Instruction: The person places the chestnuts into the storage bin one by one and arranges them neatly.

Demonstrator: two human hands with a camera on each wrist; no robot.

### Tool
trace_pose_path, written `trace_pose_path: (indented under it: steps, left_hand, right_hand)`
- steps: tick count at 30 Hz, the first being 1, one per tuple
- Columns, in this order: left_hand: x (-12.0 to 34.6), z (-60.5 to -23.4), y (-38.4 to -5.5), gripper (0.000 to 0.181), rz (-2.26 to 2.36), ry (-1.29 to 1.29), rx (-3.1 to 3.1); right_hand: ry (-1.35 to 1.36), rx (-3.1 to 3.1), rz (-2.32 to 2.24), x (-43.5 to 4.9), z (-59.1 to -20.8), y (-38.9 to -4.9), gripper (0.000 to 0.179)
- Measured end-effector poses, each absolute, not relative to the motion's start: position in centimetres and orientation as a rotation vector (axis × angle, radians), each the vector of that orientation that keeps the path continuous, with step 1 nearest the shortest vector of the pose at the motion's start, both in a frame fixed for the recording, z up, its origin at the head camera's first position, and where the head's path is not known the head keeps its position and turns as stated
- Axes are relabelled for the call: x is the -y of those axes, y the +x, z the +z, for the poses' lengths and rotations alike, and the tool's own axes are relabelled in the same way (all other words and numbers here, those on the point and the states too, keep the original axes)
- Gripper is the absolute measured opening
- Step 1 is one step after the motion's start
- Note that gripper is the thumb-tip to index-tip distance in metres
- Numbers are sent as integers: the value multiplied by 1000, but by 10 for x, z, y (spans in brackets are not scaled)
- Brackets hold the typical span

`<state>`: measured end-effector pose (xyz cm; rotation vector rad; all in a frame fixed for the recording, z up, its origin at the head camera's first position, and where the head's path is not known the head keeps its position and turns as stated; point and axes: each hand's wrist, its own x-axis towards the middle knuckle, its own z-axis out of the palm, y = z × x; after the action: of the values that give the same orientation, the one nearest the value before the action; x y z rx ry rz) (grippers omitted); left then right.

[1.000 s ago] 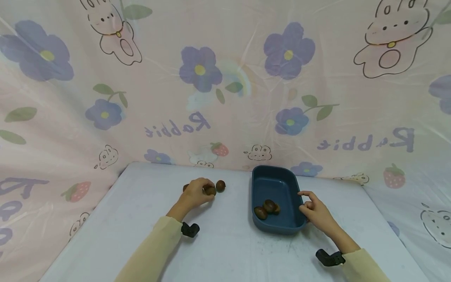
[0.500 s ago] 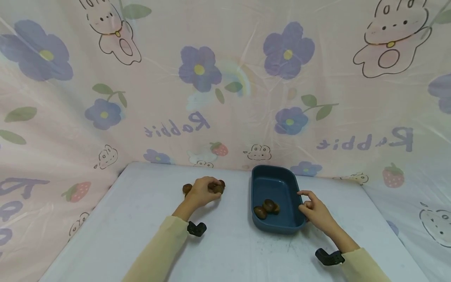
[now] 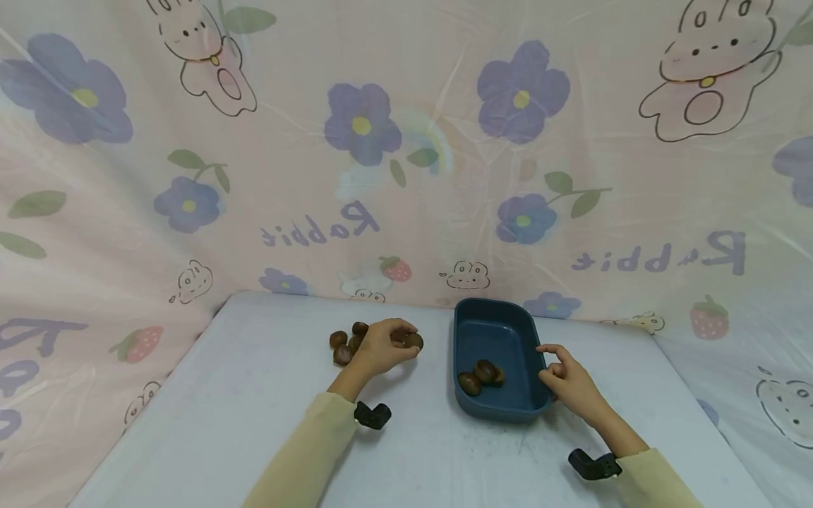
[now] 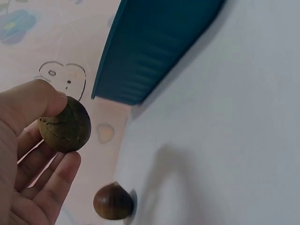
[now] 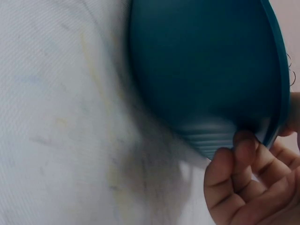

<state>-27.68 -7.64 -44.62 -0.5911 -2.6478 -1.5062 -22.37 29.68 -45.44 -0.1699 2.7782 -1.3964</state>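
My left hand (image 3: 380,347) pinches a brown chestnut (image 4: 70,126) between thumb and fingers, raised over the table. Just behind it, partly hidden by that hand, several chestnuts (image 3: 342,355) lie in a loose cluster. One loose chestnut (image 4: 113,201) shows below the fingers in the left wrist view. On the right stands a dark blue rectangular container (image 3: 495,331) with a few chestnuts (image 3: 470,384) gathered in its near left corner. My right hand (image 3: 571,381) holds the container's right wall, its curled fingers (image 5: 220,168) against the outside and the thumb at the rim.
The white table (image 3: 254,423) ends at a pale curtain (image 3: 406,176) printed with flowers and rabbits, close behind the container. Black wrist devices (image 3: 372,415) sit on both forearms. Faint dark marks show on the table near the container.
My left hand has moved right with a chestnut, away from the cluster and nearer the container, uncovering more chestnuts behind it. The right hand and container have stayed put.
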Motion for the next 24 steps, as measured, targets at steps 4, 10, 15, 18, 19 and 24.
trace_pose_path:
  steps: [4,10,15,18,19,24]
  left_hand:
    - [69,-446,-275,28,-1523,-608,2640]
    - [59,-444,-271,29,-1586,-645,2596]
    - [48,-443,-269,29,-1643,-672,2593]
    - [41,-442,-267,29,-1659,-700,2576]
    - [38,-442,-266,28,-1664,-710,2567]
    - [27,-438,-261,28,-1673,-766,2541]
  right_hand:
    - [-173,-2774,-1404,-297,-455,-223,45]
    - [-174,-2772,-1406,-297,-454,-223,45]
    - [-177,-2779,-1401,-297,-453,-222,45]
    - [-179,-2780,-1399,-296,-452,-222,45]
    - [-180,-2779,-1399,-296,-452,-222,45]
    - [-179,-2778,-1396,-296,-453,-222,45]
